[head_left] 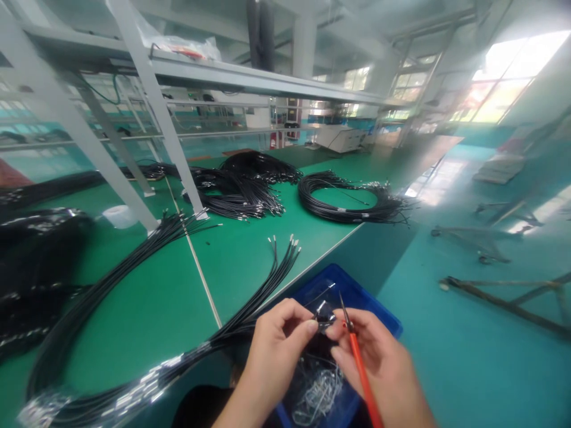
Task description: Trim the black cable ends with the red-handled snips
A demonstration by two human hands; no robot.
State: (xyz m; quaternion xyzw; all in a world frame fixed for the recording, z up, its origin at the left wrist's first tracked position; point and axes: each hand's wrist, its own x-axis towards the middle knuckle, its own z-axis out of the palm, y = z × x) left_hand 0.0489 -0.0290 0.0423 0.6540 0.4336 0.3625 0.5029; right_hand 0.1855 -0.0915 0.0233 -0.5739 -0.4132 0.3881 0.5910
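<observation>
My left hand (282, 339) is closed, thumb and forefinger pinching at a small shiny black piece (324, 314) whose kind I cannot make out. Close beside it, my right hand (379, 356) grips a red-handled pointed tool (360, 370), its thin dark tip pointing up and away. The right fingertips are near or touching the shiny piece. Below both hands is a blue bin (392, 318) with a tangle of thin clear or silvery strands (319, 392) in it. A bundle of black cables (241, 318) with silvery ends runs behind my left hand.
On the green table (250, 255), coiled black cables (321, 211) lie at the right, with more cable heaps (245, 178) behind. Grey shelf posts (167, 119) rise at the left beside a white roll (119, 216). Wheeled metal frames (473, 244) stand on the floor at right.
</observation>
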